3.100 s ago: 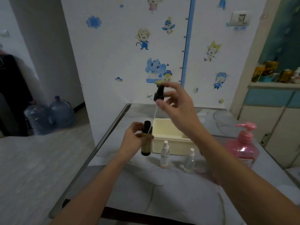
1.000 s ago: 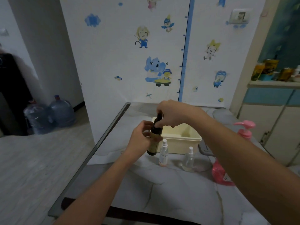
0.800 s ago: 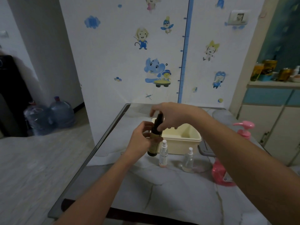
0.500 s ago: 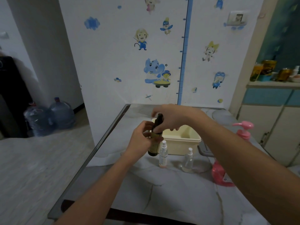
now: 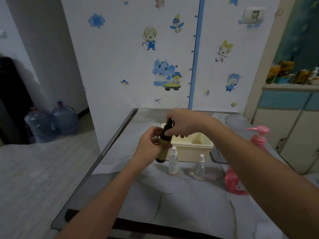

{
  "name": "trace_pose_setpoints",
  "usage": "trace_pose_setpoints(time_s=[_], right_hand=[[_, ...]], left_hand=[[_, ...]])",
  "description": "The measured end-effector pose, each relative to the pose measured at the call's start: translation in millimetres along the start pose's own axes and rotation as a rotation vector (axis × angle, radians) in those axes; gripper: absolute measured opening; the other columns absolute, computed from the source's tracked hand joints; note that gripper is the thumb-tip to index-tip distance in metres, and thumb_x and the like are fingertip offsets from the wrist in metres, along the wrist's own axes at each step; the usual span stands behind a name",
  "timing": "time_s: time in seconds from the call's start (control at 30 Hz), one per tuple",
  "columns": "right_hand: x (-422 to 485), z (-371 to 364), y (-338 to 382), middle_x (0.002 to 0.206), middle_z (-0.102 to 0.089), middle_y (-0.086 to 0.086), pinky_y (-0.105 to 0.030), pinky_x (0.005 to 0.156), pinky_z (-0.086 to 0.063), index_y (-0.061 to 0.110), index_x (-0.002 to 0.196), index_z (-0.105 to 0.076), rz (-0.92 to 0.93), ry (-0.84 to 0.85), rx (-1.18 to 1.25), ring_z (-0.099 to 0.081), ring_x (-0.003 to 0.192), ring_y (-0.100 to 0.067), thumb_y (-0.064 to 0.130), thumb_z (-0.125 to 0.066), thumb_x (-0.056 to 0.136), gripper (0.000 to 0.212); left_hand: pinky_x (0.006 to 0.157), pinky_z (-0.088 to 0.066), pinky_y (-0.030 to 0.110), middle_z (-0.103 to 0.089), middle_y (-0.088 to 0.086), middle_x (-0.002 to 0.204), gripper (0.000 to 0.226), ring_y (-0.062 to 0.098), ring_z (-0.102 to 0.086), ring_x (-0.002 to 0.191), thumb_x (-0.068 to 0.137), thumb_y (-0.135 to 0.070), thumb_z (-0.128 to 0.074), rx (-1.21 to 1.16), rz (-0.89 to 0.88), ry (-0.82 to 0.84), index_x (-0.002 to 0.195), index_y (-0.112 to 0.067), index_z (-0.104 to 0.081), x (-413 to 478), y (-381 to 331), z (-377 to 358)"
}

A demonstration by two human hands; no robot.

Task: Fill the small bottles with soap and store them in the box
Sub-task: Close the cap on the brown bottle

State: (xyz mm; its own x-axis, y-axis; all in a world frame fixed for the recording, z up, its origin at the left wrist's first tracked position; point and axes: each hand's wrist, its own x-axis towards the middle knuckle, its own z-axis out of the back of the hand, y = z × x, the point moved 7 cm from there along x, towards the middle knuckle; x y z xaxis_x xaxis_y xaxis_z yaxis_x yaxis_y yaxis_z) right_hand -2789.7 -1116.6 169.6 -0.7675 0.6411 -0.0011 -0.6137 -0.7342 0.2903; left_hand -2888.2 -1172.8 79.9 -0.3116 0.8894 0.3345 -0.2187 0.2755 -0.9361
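The dark bottle (image 5: pixel 163 151) is held at the front left corner of the box (image 5: pixel 195 150). The left hand (image 5: pixel 151 146) is wrapped round its body and the right hand (image 5: pixel 185 123) pinches its black top (image 5: pixel 168 125). A small spray bottle (image 5: pixel 173 161) and a second clear bottle (image 5: pixel 200 167) stand in front of the box, with a pink soap pump (image 5: pixel 259 140) to its right.

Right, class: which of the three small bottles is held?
The dark brown bottle, left hand round its body, right hand on its black cap; the two clear white-capped bottles stand untouched.
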Motion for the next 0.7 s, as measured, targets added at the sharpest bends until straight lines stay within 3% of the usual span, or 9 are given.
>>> trace_pose_setpoints(time_s=[0.1,0.2,0.27,0.43,0.53,0.63,0.7], right_hand=[[3,-1,-2,0.065,-0.068,-0.006,-0.020,0.038,-0.044,0.009,0.085,-0.064,-0.045,-0.080,-0.028,-0.061,0.045,-0.014,0.053,-0.064,0.084,0.044],[1,-3,0,0.077,-0.067,-0.003,-0.018,0.041,-0.045,0.016,0.104,-0.057,0.013,-0.008,0.087,-0.062,0.051,-0.012,0.041,-0.067,0.085,0.033],[0,-2,1,0.079,-0.069,-0.003,-0.020,0.043,-0.047,0.014,0.105,-0.060,0.050,-0.004,0.079,-0.064,0.055,-0.012,0.030,-0.068,0.086,0.026],[-3,-3,4,0.063,-0.060,-0.005,-0.030,0.046,-0.036,0.007,0.069,-0.059,0.006,-0.306,-0.013,-0.052,0.055,-0.019,0.045,-0.062,0.087,0.042],[-8,-9,-4,0.061,-0.057,-0.010,-0.032,0.049,-0.034,0.003,0.068,-0.060,-0.077,-0.443,0.051,-0.048,0.055,-0.021,0.042,-0.063,0.084,0.043],[-8,-8,-12,0.067,-0.065,-0.011,-0.033,0.052,-0.041,0.002,0.076,-0.065,-0.095,-0.368,0.195,-0.056,0.060,-0.022,0.047,-0.067,0.080,0.045],[-9,-5,-12,0.067,-0.066,-0.005,-0.031,0.053,-0.044,0.009,0.077,-0.065,-0.039,-0.276,0.269,-0.059,0.060,-0.017,0.049,-0.067,0.081,0.040]], left_hand=[[0.077,-0.059,0.044,-0.069,0.004,0.097,0.038,0.021,-0.069,0.086,0.067,-0.001,-0.078,-0.015,0.004,0.023,0.095,-0.022,-0.061,-2,1,-1],[0.078,-0.059,0.042,-0.069,0.006,0.099,0.039,0.027,-0.068,0.090,0.065,-0.004,-0.079,-0.043,0.001,0.020,0.096,-0.021,-0.062,-2,0,1],[0.077,-0.059,0.037,-0.069,0.004,0.099,0.041,0.024,-0.068,0.090,0.067,0.000,-0.080,-0.030,-0.005,0.009,0.097,-0.021,-0.062,-2,0,2],[0.071,-0.059,0.032,-0.069,0.002,0.094,0.037,0.022,-0.070,0.085,0.069,0.001,-0.078,-0.020,-0.014,-0.037,0.094,-0.020,-0.061,-2,-3,1],[0.074,-0.059,0.040,-0.068,0.002,0.095,0.034,0.026,-0.069,0.086,0.068,-0.008,-0.078,0.043,-0.030,-0.034,0.094,-0.020,-0.059,-4,-5,-3],[0.075,-0.059,0.044,-0.066,0.001,0.095,0.033,0.025,-0.068,0.085,0.073,-0.004,-0.077,0.067,-0.032,-0.021,0.094,-0.021,-0.058,-5,-6,-3],[0.073,-0.060,0.037,-0.067,0.001,0.096,0.033,0.017,-0.069,0.082,0.075,0.000,-0.075,0.044,-0.044,0.008,0.095,-0.021,-0.059,-2,-10,0]])
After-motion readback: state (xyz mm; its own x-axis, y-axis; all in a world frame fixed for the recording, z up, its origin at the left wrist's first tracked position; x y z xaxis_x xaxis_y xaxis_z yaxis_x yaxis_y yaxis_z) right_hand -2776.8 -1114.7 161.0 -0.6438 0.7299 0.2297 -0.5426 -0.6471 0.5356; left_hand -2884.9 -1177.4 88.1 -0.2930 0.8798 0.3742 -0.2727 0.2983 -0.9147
